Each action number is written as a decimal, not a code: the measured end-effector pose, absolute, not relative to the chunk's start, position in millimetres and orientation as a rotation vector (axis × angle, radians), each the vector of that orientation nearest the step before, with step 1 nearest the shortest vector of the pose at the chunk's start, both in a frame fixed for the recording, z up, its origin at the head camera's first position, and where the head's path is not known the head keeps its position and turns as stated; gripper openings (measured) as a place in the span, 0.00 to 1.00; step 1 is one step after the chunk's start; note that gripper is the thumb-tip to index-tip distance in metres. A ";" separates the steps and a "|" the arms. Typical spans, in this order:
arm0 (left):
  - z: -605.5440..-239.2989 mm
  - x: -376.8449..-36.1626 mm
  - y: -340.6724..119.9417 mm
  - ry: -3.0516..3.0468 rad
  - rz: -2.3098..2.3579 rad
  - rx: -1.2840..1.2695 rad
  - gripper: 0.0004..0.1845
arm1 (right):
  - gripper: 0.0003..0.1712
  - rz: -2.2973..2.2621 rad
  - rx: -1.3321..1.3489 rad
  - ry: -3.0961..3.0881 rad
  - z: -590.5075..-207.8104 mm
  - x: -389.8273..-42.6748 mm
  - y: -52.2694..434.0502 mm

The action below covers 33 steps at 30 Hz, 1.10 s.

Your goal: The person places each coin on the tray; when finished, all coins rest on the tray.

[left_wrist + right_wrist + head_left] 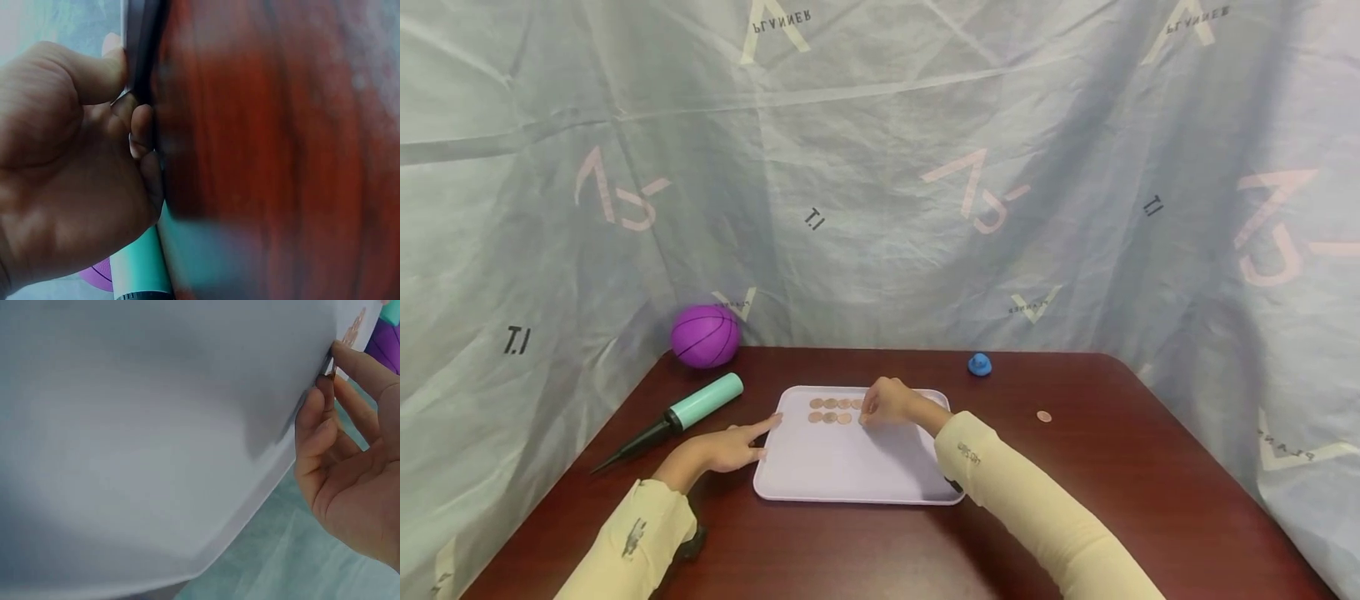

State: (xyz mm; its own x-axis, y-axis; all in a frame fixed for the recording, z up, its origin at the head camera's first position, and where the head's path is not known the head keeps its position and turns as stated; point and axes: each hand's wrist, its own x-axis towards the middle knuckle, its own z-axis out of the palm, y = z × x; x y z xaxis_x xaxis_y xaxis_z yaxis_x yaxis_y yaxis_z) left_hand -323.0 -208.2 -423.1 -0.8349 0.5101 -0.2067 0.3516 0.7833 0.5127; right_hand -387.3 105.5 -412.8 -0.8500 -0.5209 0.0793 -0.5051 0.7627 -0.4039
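My right hand [891, 402] is over the back part of a white tray [850, 467]. Its thumb and fingertip pinch a copper-coloured coin [331, 375] low at the tray's surface, partly hidden by the fingers. Left of that hand, several coins [830, 417] lie flat in two rows, the back one partly behind the fingers. At the tray's left rim is my left hand [730, 448], its index finger stretched onto the rim and the thumb touching the edge nearer me. The left wrist view shows its other fingers [142, 128] loosely bent beside the tabletop.
A teal hand pump [706, 402] with a black nozzle lies left of the tray. Behind it sits a purple ball [705, 336]. A small blue hat-shaped object [980, 365] stands at the back right, and a lone coin [1044, 416] lies on the brown table [820, 550].
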 end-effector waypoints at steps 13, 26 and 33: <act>-421.7 -322.1 -206.8 2.648 0.654 0.652 0.35 | 0.13 -0.740 -0.848 2.886 -408.5 -387.8 114.6; -423.4 -323.0 -212.7 2.641 0.632 0.682 0.36 | 0.16 -0.949 -0.832 2.903 -390.7 -372.2 205.4; -424.5 -325.0 -212.3 2.637 0.634 0.691 0.36 | 0.16 -0.926 -0.608 3.020 -401.9 -364.8 280.7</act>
